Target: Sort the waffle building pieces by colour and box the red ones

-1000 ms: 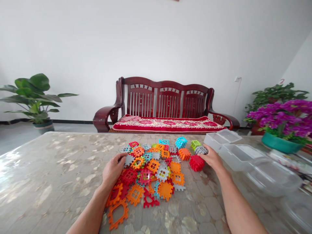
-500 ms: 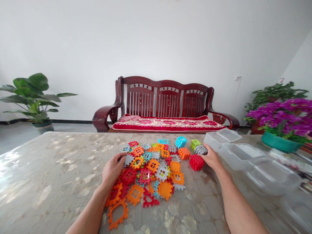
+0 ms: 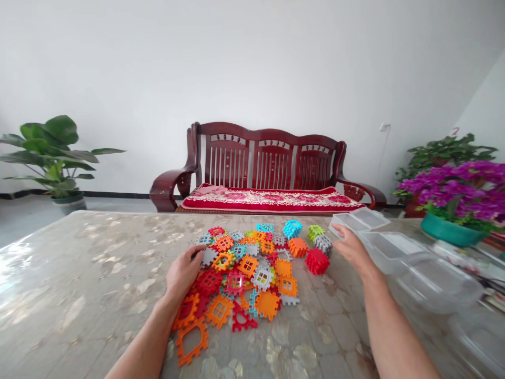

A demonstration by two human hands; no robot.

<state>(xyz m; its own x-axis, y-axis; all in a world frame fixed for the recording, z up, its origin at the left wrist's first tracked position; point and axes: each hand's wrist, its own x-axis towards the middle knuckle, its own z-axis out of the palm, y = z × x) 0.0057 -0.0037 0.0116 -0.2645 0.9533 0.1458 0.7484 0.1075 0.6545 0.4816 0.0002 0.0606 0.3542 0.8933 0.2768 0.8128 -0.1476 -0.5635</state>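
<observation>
Grey stack (image 3: 323, 243) just left of the empty, slack right hand (image 3: 350, 247); tile pile (image 3: 235, 283) right of the left hand (image 3: 183, 268), cannot tell whether gripping anything.

Onlooker's view: plain white wall (image 3: 252, 68) across the back, dark baseboard (image 3: 114, 195) along its foot. It meets a white side wall (image 3: 491, 113) at right. Outlet (image 3: 384, 127) on the back wall, thin cord hanging off it. Dark red slatted wooden settee (image 3: 272, 158) in front, curved arms, red-and-white floral runner (image 3: 236, 199) on the seat. Left: grey floor (image 3: 16, 218), broad-leaf plant (image 3: 61, 130) in a pot (image 3: 69, 203). Right: green plant (image 3: 445, 153) behind purple flowers (image 3: 469, 181) in a teal planter (image 3: 453, 231). Table (image 3: 98, 295) top grey-beige, patterned. Bright glare at its left edge.
</observation>
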